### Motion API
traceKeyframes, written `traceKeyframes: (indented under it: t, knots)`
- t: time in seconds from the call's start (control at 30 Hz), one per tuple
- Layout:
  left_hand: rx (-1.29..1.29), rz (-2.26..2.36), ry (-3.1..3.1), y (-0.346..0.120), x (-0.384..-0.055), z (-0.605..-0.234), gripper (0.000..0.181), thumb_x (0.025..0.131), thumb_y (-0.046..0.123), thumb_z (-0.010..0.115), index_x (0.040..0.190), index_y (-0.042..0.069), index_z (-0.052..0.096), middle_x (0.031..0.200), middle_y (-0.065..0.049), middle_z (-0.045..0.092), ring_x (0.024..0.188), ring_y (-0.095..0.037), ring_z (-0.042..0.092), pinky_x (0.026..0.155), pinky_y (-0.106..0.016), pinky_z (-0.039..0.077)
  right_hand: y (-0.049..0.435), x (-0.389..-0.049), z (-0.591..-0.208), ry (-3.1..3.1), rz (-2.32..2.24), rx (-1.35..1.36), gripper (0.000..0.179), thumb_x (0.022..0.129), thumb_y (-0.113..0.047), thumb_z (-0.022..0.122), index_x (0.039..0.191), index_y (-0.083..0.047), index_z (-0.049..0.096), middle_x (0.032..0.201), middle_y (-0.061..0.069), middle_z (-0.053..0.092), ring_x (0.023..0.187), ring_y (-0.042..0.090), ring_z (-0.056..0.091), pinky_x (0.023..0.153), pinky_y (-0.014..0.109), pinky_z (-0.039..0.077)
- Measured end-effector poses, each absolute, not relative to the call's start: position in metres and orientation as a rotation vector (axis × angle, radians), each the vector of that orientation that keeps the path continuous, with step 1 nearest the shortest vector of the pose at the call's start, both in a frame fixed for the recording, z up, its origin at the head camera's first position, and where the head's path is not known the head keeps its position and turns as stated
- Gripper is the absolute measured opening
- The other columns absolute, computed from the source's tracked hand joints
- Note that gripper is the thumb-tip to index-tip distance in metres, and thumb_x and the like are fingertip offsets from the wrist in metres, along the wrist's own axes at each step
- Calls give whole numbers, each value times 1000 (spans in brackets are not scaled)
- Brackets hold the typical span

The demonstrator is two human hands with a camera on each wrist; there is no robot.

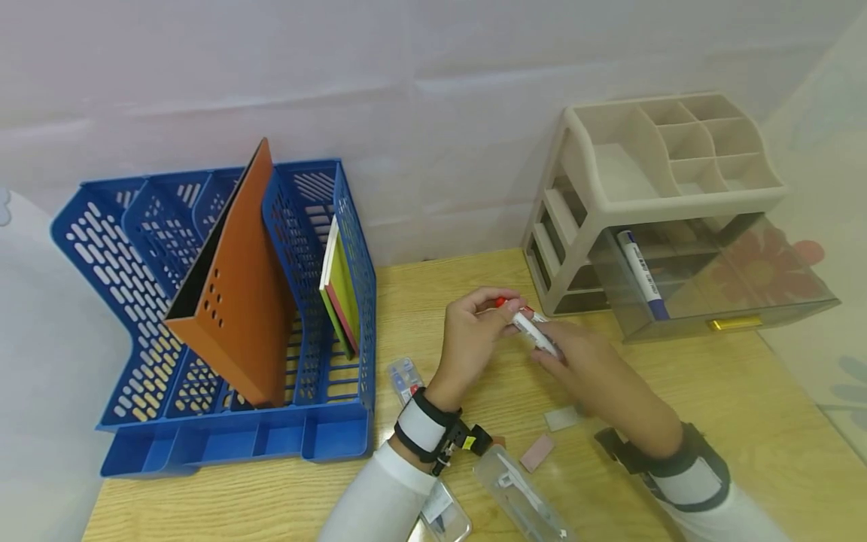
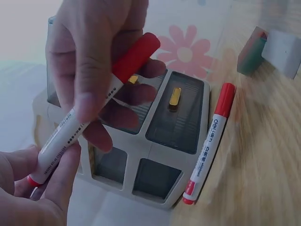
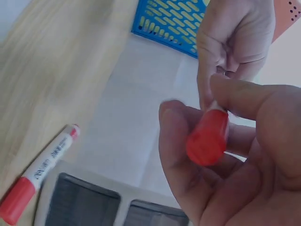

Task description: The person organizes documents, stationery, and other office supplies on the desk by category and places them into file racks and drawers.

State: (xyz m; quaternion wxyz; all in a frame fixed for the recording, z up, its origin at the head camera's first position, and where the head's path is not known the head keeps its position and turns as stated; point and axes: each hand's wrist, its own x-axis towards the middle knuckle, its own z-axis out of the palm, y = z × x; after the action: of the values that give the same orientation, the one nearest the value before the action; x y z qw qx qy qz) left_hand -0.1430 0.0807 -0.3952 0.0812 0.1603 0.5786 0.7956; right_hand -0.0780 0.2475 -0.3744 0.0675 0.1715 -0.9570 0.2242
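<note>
On my left stands a blue file rack [image 1: 279, 444], with an orange folder [image 1: 247, 309] in one section and thin notebooks [image 1: 343, 293] in its rightmost one. Closer to me on the tabletop [image 1: 731, 384] lie a pink eraser [image 1: 538, 452] and a clear case [image 1: 486, 468] with white pieces [image 1: 523, 485] inside. A pale backdrop [image 1: 467, 150] rises behind.

White marker [image 1: 535, 335] with red cap [image 2: 137, 56], held between two hands.
Has a straight barrel [image 2: 61, 136] with dark printed letters, and a small red plug [image 2: 33, 180] at the end opposite to the cap. Is closed, with cap in its place. Slants in the air, pinched near the plug by the left hand [image 1: 472, 322], gripped toward the cap by the right hand [image 1: 577, 352].
</note>
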Motion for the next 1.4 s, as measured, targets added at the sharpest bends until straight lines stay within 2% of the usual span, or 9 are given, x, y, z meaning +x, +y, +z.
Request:
traceKeyframes:
  t: [0.17, 0.3, 0.47, 0.7, 0.87, 0.97, 1.07, 1.2, 1.4]
  knots:
    - [555, 2373, 1855, 79, -136, -382, 21, 90, 6, 67, 105, -7, 70, 100, -31, 70, 85, -35, 71, 70, -37, 62, 245, -73, -370, -2813, 629, 526, 27, 85, -19, 72, 106, -3, 65, 76, 3, 61, 60, 12, 51, 49, 27, 46]
    - [569, 2315, 2019, 78, -128, -366, 20, 87, 5, 70, 103, -7, 72, 94, -26, 73, 77, -29, 72, 68, -45, 62, 244, -72, -369, -2773, 644, 536, 27, 84, -16, 74, 106, -2, 64, 81, 6, 65, 63, 13, 57, 51, 29, 52]
    - [575, 2281, 2101, 77, -123, -358, 20, 86, 6, 71, 102, -5, 73, 93, -22, 74, 74, -23, 69, 67, -49, 61, 245, -72, -371, -2756, 684, 516, 24, 81, -13, 77, 100, -3, 66, 78, 3, 64, 64, 12, 56, 52, 30, 52]
    - [665, 2259, 2126, 73, -121, -352, 20, 86, 3, 71, 104, -4, 72, 94, -21, 74, 78, -24, 69, 66, -26, 61, 245, -71, -369, -2745, 748, 496, 20, 81, -16, 76, 96, -7, 66, 80, 2, 67, 67, 11, 61, 56, 32, 56]
    - [695, 2238, 2115, 70, -120, -345, 19, 88, 5, 69, 104, -4, 71, 95, -20, 72, 82, -25, 68, 69, -22, 60, 242, -66, -362, -2709, 761, 497, 22, 79, -15, 78, 96, -5, 67, 83, 3, 68, 69, 13, 63, 57, 33, 60]
    - [690, 2238, 2117, 68, -119, -340, 19, 89, 7, 68, 104, -4, 70, 96, -19, 71, 82, -24, 68, 70, -25, 61, 238, -61, -357, -2680, 782, 515, 24, 78, -12, 78, 97, -3, 67, 84, 3, 68, 69, 12, 63, 56, 29, 60]
    - [691, 2276, 2080, 64, -116, -333, 19, 92, 7, 65, 106, -4, 69, 100, -19, 71, 82, -23, 68, 70, -34, 62, 235, -57, -351, -2668, 816, 511, 26, 77, -8, 78, 99, -2, 66, 83, 2, 67, 70, 11, 64, 55, 25, 60]
    - [707, 2316, 2080, 58, -114, -321, 19, 95, 6, 59, 108, -5, 66, 101, -22, 71, 82, -24, 69, 70, -45, 61, 231, -51, -343, -2678, 847, 451, 28, 80, -6, 76, 106, -2, 67, 84, 3, 69, 73, 15, 66, 56, 27, 61]
    - [734, 2264, 2274, 50, -109, -306, 20, 97, 7, 56, 110, -5, 66, 106, -19, 71, 90, -22, 68, 73, -41, 60, 229, -44, -334, -2654, 844, 409, 34, 79, -8, 78, 110, -5, 67, 88, 2, 70, 77, 16, 68, 55, 27, 60]
